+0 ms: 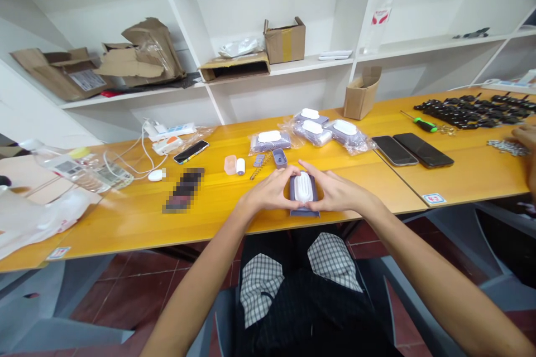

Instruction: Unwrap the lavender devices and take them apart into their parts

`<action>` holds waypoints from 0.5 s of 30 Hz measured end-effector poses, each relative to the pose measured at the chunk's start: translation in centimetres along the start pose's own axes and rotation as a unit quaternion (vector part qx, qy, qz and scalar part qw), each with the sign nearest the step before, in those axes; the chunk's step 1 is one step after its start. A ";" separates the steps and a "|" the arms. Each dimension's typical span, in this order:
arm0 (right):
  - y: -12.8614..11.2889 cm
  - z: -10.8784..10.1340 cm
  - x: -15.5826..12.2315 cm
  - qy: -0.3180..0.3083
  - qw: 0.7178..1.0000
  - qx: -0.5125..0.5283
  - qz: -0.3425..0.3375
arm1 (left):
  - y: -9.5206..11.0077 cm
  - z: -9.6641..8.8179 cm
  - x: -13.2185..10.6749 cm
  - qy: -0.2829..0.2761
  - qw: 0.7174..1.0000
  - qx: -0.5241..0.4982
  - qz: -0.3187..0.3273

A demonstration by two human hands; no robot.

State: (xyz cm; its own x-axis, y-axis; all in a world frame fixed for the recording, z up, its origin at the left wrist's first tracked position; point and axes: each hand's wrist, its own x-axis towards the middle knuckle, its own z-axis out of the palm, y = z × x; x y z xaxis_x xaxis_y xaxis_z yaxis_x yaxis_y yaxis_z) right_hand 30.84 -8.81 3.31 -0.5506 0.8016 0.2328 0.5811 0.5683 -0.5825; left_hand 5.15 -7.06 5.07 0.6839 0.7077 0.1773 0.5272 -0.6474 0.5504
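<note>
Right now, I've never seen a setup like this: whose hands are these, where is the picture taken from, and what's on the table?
This picture comes from a camera worn on a person's head, looking down at their own bare hands. The left hand and right hand are cupped around a white ribbed oval piece in a lavender tray; I can't tell whether they grip it. The yellow table also holds bagged white pieces, two smartphones, a green-handled screwdriver and a heap of small black parts.

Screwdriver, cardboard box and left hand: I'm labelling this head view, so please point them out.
Green-handled screwdriver [425, 125]: head view, on the handle.
Cardboard box [360, 97]: head view, on its side.
Left hand [270, 191]: head view, on its back.
</note>
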 end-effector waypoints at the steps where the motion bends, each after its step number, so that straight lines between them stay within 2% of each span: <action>1: 0.0 0.0 0.0 0.000 1.000 0.000 -0.002 | 0.0 -0.1 0.0 -0.002 1.000 0.003 -0.001; 7: -0.6 -0.6 0.2 -0.013 1.000 -0.007 0.018 | -0.1 -0.3 0.1 -0.008 1.000 -0.002 0.003; 10: -0.4 -0.3 0.4 0.008 0.999 -0.005 0.032 | -0.8 0.2 -0.3 0.005 0.999 -0.034 -0.006; 12: 0.0 0.4 0.4 0.053 0.997 -0.014 0.061 | -1.4 0.6 -0.8 0.050 0.998 -0.038 -0.031; 15: 0.2 1.5 -0.2 0.134 0.980 -0.040 0.141 | -1.8 1.1 -1.7 0.147 0.985 -0.026 -0.081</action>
State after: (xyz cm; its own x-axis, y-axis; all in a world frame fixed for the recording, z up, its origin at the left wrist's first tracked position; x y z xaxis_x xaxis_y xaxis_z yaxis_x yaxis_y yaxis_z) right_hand 30.18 -9.12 2.01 -0.1908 0.9429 0.2729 0.7381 0.3211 -0.5933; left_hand 3.64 -7.41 2.87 0.4129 0.8572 0.3076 0.5860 -0.5086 0.6308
